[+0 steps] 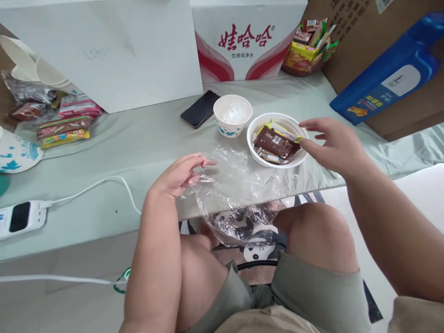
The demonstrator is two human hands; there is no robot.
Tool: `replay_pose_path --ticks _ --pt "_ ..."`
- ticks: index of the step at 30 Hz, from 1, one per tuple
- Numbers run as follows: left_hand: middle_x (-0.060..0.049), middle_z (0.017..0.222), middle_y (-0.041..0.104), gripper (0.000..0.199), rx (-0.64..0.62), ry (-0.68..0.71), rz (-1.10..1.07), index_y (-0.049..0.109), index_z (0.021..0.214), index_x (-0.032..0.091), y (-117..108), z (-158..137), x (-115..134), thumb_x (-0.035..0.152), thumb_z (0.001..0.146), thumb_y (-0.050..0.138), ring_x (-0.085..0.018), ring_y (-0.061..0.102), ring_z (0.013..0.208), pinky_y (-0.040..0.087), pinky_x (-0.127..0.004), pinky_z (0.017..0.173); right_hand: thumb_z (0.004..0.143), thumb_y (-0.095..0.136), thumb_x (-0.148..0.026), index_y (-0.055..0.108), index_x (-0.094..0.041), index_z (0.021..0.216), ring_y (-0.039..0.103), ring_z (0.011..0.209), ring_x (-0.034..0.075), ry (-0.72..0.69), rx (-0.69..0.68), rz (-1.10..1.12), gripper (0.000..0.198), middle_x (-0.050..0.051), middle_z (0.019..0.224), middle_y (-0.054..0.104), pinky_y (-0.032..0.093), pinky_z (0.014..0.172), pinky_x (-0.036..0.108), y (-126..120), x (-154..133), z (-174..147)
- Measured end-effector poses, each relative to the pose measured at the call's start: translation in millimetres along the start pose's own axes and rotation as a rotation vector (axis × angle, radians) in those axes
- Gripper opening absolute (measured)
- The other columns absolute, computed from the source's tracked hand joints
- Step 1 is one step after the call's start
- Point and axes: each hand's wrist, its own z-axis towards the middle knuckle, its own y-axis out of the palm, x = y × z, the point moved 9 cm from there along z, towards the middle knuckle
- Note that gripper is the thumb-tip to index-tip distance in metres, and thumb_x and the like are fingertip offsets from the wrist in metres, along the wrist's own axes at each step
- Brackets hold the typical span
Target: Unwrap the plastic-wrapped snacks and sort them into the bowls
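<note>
My left hand point(182, 175) is closed, with a clear plastic bag point(231, 182) pinched in its fingers. The crumpled film spreads across the cloth and hangs over the table's front edge above my lap. My right hand point(329, 141) is at the right rim of a white bowl point(252, 152), its thumb and fingers apart; whether they touch the rim I cannot tell. Inside the bowl lie wrapped snacks, with a brown packet point(275, 142) on top and yellow wrapping behind it. Left of the bowl stands a paper cup point(231, 128) with a blue leaf print and clear plastic inside.
A black phone point(200, 109) lies behind the cup. White boxes point(243, 64) line the back. A snack basket point(305, 58) and a large blue bottle point(385, 74) are at the right. Packaged snacks point(64, 127), a power strip point(34, 217) and its white cable occupy the left.
</note>
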Motion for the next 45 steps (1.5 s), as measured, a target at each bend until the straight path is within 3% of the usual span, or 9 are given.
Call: replay_pose_path --ticks 10,16,20,28,32,35,39,42,45 --pt "-0.014 0.117 0.076 0.029 -0.036 -0.003 0.026 0.053 0.061 0.018 8.2 8.9 -0.2 0.040 0.070 0.071 0.000 0.022 0.040 0.011 -0.026 0.039 0.081 0.064 -0.026 0.073 -0.027 0.110 0.063 0.113 0.032 -0.240 -0.196 -0.025 0.030 0.010 0.121 0.066 0.051 0.097 0.052 58.0 -23.2 -5.4" --pt "-0.015 0.123 0.074 0.028 -0.113 0.034 -0.027 0.058 0.063 0.015 11.1 4.6 4.1 0.038 0.072 0.072 0.002 0.028 0.039 0.014 -0.020 0.034 0.083 0.065 -0.026 0.070 -0.027 0.102 0.063 0.108 0.031 -0.273 -0.047 0.033 0.020 0.009 0.114 0.068 0.049 0.096 0.051 17.5 -43.6 -16.6" --pt "-0.018 0.129 0.072 0.030 -0.302 0.126 -0.138 0.059 0.060 0.013 15.9 -5.6 10.8 0.037 0.073 0.073 0.003 0.032 0.035 0.018 -0.019 0.031 0.091 0.059 -0.027 0.063 -0.027 0.103 0.066 0.094 0.024 -0.126 0.104 0.290 0.013 0.005 0.098 0.068 0.053 0.083 0.040 5.0 -44.2 -83.4" --pt "-0.015 0.132 0.071 0.052 -0.669 0.462 -0.349 0.044 0.038 0.015 23.3 -35.5 30.7 0.043 0.075 0.066 0.003 0.027 0.028 0.015 -0.025 0.025 0.080 0.067 -0.046 0.055 -0.020 0.130 0.059 0.120 0.038 0.236 -0.103 0.168 0.057 0.018 0.132 0.064 0.046 0.097 0.057 89.7 -16.0 -137.1" --pt "-0.017 0.129 0.072 0.048 -0.680 0.502 -0.388 0.046 0.040 0.016 23.0 -41.8 33.3 0.040 0.076 0.065 0.001 0.029 0.028 0.015 -0.026 0.025 0.078 0.065 -0.039 0.063 -0.023 0.087 0.055 0.123 0.041 0.263 -0.178 0.152 0.018 0.012 0.120 0.070 0.040 0.098 0.061 102.4 -17.2 -128.3" --pt "-0.016 0.126 0.074 0.038 -0.564 0.475 -0.351 0.058 0.047 0.016 18.8 -35.5 31.6 0.037 0.077 0.066 -0.001 0.039 0.030 0.023 -0.024 0.028 0.084 0.061 -0.037 0.051 -0.024 0.071 0.067 0.095 0.028 0.298 -0.116 0.428 0.021 0.007 0.092 0.072 0.050 0.085 0.047 86.9 -11.9 -125.0" --pt "-0.012 0.122 0.076 0.019 -0.327 0.415 -0.243 0.078 0.078 0.018 8.2 -20.0 23.7 0.033 0.066 0.079 -0.018 0.074 0.078 0.058 -0.028 0.068 0.083 0.070 -0.034 0.050 -0.025 0.079 0.065 0.072 0.018 0.306 0.126 0.759 0.021 0.000 0.078 0.066 0.053 0.069 0.035 38.9 5.3 -106.2" --pt "-0.014 0.134 0.070 0.056 -0.313 0.414 -0.123 0.075 0.116 0.017 12.9 -16.8 22.9 0.037 0.065 0.085 -0.031 0.063 0.125 0.054 -0.038 0.100 0.079 0.072 -0.026 0.052 -0.025 0.081 0.057 0.059 0.012 0.244 0.213 0.822 0.020 -0.002 0.076 0.063 0.050 0.058 0.030 9.3 9.9 -78.7" --pt "-0.016 0.146 0.061 0.072 -0.510 0.367 0.080 0.066 0.136 0.019 39.3 -22.6 20.7 0.037 0.069 0.086 -0.036 0.056 0.136 0.047 -0.046 0.110 0.078 0.070 -0.023 0.053 -0.025 0.081 0.051 0.052 0.010 0.256 0.189 0.762 0.017 -0.002 0.078 0.063 0.045 0.049 0.028 1.1 15.7 -54.9"
